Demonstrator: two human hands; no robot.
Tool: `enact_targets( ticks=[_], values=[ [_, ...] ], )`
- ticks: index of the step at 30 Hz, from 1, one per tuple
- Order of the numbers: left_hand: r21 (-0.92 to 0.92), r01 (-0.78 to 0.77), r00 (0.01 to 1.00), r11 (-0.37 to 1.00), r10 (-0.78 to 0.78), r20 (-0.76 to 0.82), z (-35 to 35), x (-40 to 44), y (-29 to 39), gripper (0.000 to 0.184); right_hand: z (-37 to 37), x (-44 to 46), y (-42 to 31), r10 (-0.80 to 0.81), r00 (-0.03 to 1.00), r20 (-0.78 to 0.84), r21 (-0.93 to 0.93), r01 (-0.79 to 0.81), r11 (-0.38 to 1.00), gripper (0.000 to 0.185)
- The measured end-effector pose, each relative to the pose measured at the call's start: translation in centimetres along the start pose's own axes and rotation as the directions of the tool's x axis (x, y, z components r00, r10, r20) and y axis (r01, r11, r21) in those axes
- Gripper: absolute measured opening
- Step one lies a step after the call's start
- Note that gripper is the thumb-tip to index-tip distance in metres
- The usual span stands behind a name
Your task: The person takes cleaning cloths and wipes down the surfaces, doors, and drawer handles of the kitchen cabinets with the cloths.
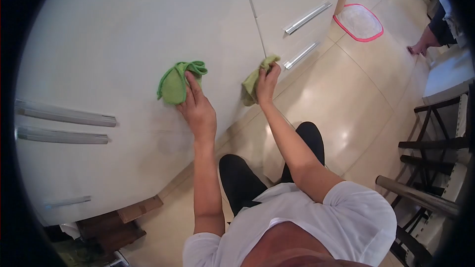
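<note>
Lying up and to the left of the left hand (199,118), the bright green cloth (172,87) is against the white cabinet front (148,24), its flatter part out beyond the fingers and its folded edge bunched at the top. The index finger is stretched out over it; the other fingers are partly hidden, so I cannot tell whether they close on the cloth or only press it.

The right hand (267,83) has its fingers curled closed on the olive cloth (251,88) — this one hangs to the left of the knuckles, on the side facing the left hand. Its long axis runs aslant, from a crumpled tip poking out above the fingers down to a looser end at lower left.

Bare panel separates the two cloths, and each has its own hand nearest. The panel seam (256,18) comes down close to the olive cloth's upper end, and the lower right-hand handle (301,55) sits just beyond that tip — so the right hand is far nearer to it, while the long handles (67,114) at the other side lie nearer the left hand, well apart from its cloth
</note>
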State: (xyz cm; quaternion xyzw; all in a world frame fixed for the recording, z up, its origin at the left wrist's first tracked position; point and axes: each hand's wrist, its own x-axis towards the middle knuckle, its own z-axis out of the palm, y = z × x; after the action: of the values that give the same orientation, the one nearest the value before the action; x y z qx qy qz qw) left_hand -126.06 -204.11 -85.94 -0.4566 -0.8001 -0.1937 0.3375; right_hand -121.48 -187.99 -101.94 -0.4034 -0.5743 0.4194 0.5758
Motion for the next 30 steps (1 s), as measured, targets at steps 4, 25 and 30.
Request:
enact_targets(
  ticks=[4, 25, 30],
  values=[
    [-0.013, 0.003, 1.000, 1.000, -0.004, -0.020, -0.1, -0.2, 0.4, 0.058, -1.0, 0.7, -1.6, 0.092, 0.995, 0.033, 0.026, -0.092, 0.995, 0.030],
    [-0.108, -0.009, 1.000, 0.994, 0.010, 0.013, -0.7, -3.9, -4.2, 0.062, 4.5, 1.1, -34.6, -0.705, 0.588, 0.395, -0.130, 0.796, 0.591, 0.083],
    [-0.104, -0.049, 0.998, 0.993, 0.045, -0.042, -0.2, -4.0, -4.5, 0.068, 4.2, 0.9, -35.0, -0.629, 0.608, 0.484, -0.205, 0.778, 0.594, 0.093]
  ],
)
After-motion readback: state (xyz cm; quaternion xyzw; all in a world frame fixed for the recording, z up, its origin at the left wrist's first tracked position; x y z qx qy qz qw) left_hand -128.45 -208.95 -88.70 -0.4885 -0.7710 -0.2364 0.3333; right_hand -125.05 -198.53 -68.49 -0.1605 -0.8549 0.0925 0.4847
